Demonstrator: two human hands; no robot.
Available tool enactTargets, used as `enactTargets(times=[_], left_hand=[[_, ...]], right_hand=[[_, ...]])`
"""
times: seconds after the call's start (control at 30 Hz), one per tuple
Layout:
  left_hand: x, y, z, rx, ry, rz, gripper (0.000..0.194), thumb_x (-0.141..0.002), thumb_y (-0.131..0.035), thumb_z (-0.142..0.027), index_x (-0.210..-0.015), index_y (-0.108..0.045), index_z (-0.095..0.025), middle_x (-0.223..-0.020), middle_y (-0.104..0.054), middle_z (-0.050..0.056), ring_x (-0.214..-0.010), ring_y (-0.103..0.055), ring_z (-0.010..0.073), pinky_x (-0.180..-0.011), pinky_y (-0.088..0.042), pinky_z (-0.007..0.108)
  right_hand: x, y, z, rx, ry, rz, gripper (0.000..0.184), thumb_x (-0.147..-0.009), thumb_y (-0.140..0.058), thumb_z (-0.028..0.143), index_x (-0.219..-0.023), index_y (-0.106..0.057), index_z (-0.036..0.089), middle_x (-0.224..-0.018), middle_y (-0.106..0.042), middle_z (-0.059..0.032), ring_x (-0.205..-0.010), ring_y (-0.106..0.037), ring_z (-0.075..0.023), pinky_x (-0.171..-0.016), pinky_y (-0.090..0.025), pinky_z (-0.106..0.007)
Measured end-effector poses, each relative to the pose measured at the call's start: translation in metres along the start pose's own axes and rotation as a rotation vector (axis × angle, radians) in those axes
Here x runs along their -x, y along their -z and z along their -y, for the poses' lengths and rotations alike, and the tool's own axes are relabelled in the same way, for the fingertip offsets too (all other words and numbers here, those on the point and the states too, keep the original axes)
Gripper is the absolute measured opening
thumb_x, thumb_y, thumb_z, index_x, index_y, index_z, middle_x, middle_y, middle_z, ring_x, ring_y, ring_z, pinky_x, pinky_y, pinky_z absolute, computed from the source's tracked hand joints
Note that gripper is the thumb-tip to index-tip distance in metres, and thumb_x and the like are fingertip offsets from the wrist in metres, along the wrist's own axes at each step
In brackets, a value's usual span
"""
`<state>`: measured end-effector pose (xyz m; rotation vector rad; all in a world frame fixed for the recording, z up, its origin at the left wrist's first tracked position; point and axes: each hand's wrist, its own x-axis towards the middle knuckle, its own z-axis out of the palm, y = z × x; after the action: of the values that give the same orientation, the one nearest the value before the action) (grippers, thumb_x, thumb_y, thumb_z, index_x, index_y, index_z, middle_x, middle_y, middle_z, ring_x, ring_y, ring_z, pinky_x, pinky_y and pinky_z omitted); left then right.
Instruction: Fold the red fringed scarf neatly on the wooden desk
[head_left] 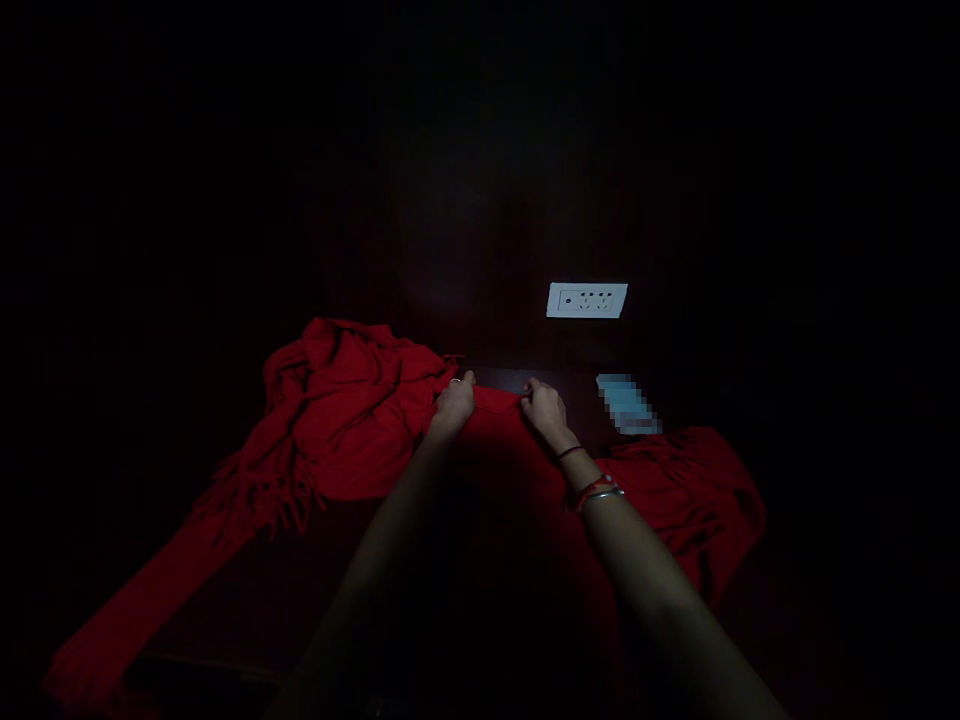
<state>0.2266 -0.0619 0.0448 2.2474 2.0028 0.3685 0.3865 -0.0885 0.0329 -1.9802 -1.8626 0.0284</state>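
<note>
A large red fringed scarf [345, 420] lies spread and bunched over a dark surface. My left hand [454, 402] is closed on the scarf's far edge, fingers pinched over the fabric. My right hand [544, 405] is closed on the same edge a little to the right, so the cloth is stretched between the two hands. Bracelets and a dark band sit on my right wrist [592, 488]. More of the red scarf [690, 490] is heaped at the right, and a long fringed end trails to the lower left.
A white wall socket plate [586, 300] is set in the dark panel behind the surface. A small pale blue object [626, 403], blurred out, lies right of my right hand. The room is very dark and little else shows.
</note>
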Motion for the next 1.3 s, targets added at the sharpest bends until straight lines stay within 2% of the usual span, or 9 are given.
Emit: enactTargets(times=[0.1, 0.17, 0.3, 0.37, 0.5, 0.77, 0.9, 1.13, 1.3], left_hand=[[-0.003, -0.003, 0.004, 0.051, -0.043, -0.001, 0.028, -0.081, -0.034, -0.015, -0.106, -0.047, -0.017, -0.09, -0.054, 0.012, -0.085, -0.055, 0.0214, -0.071, -0.042, 0.029], [-0.003, -0.003, 0.005, 0.061, -0.062, 0.02, 0.029, -0.077, -0.045, -0.019, -0.106, -0.047, -0.018, -0.093, -0.052, 0.011, -0.087, -0.054, 0.0213, -0.072, -0.041, 0.028], [0.001, -0.001, 0.005, 0.035, -0.049, 0.12, 0.06, -0.061, -0.064, -0.018, -0.115, -0.04, -0.023, -0.108, -0.044, 0.011, -0.092, -0.051, 0.0234, -0.072, -0.042, 0.029], [0.003, -0.001, 0.004, 0.011, -0.073, 0.097, 0.054, -0.064, -0.059, -0.014, -0.115, -0.041, -0.024, -0.111, -0.042, 0.011, -0.093, -0.051, 0.0236, -0.072, -0.042, 0.03], [0.0, -0.002, 0.005, 0.001, -0.163, -0.083, 0.022, -0.077, -0.041, -0.013, -0.094, -0.055, -0.019, -0.105, -0.049, 0.01, -0.095, -0.05, 0.0207, -0.076, -0.04, 0.029], [-0.012, -0.006, 0.01, 0.123, -0.039, -0.136, 0.024, -0.08, -0.038, -0.02, -0.097, -0.054, -0.016, -0.092, -0.06, 0.011, -0.087, -0.056, 0.0217, -0.075, -0.041, 0.029], [-0.012, -0.005, 0.01, 0.179, 0.025, -0.197, 0.024, -0.079, -0.039, -0.019, -0.097, -0.054, -0.015, -0.091, -0.061, 0.012, -0.085, -0.057, 0.0221, -0.074, -0.041, 0.028], [-0.014, 0.006, 0.002, 0.422, -0.09, -0.343, 0.022, -0.074, -0.045, -0.012, -0.094, -0.053, -0.017, -0.092, -0.06, 0.004, -0.085, -0.055, 0.0149, -0.078, -0.04, 0.023], [-0.019, 0.006, -0.004, 0.689, -0.079, -0.275, 0.018, -0.074, -0.045, -0.01, -0.089, -0.055, -0.014, -0.087, -0.06, 0.003, -0.079, -0.055, 0.0115, -0.074, -0.042, 0.021]], right_hand=[[0.0, -0.002, -0.001, 0.029, 0.049, 0.036, 0.027, -0.078, -0.045, 0.025, -0.102, -0.055, 0.019, -0.102, -0.058, -0.0079, -0.091, -0.054, -0.0177, -0.075, -0.039, -0.024], [0.0, -0.003, -0.001, 0.06, 0.047, 0.054, 0.025, -0.079, -0.043, 0.026, -0.097, -0.059, 0.018, -0.098, -0.059, -0.0091, -0.09, -0.054, -0.019, -0.075, -0.039, -0.026], [-0.003, -0.003, -0.003, 0.001, -0.017, -0.023, 0.028, -0.083, -0.038, 0.03, -0.089, -0.061, 0.016, -0.094, -0.059, -0.0105, -0.084, -0.054, -0.0182, -0.071, -0.039, -0.025], [-0.006, -0.004, -0.006, -0.068, -0.037, -0.083, 0.027, -0.082, -0.039, 0.03, -0.085, -0.061, 0.015, -0.093, -0.058, -0.0101, -0.082, -0.054, -0.0167, -0.07, -0.039, -0.023], [-0.012, -0.006, -0.012, -0.225, -0.113, -0.096, 0.025, -0.081, -0.039, 0.028, -0.081, -0.061, 0.015, -0.081, -0.062, -0.0075, -0.073, -0.054, -0.015, -0.066, -0.038, -0.022], [-0.018, -0.007, -0.021, -0.294, -0.165, -0.109, 0.027, -0.078, -0.04, 0.021, -0.096, -0.058, 0.015, -0.09, -0.063, -0.0076, -0.081, -0.056, -0.0148, -0.07, -0.039, -0.022], [-0.014, -0.001, -0.013, -0.184, -0.065, -0.035, 0.046, -0.071, -0.051, 0.025, -0.116, -0.047, 0.016, -0.1, -0.06, -0.0101, -0.088, -0.055, -0.0186, -0.07, -0.04, -0.024], [-0.011, 0.007, -0.015, -0.125, -0.176, -0.054, 0.029, -0.08, -0.037, 0.025, -0.095, -0.059, 0.015, -0.09, -0.061, -0.0112, -0.082, -0.057, -0.0191, -0.068, -0.041, -0.026], [-0.016, 0.018, -0.011, -0.182, 0.02, -0.219, 0.027, -0.071, -0.049, 0.018, -0.096, -0.058, 0.014, -0.098, -0.057, -0.0095, -0.086, -0.053, -0.016, -0.073, -0.038, -0.022]])
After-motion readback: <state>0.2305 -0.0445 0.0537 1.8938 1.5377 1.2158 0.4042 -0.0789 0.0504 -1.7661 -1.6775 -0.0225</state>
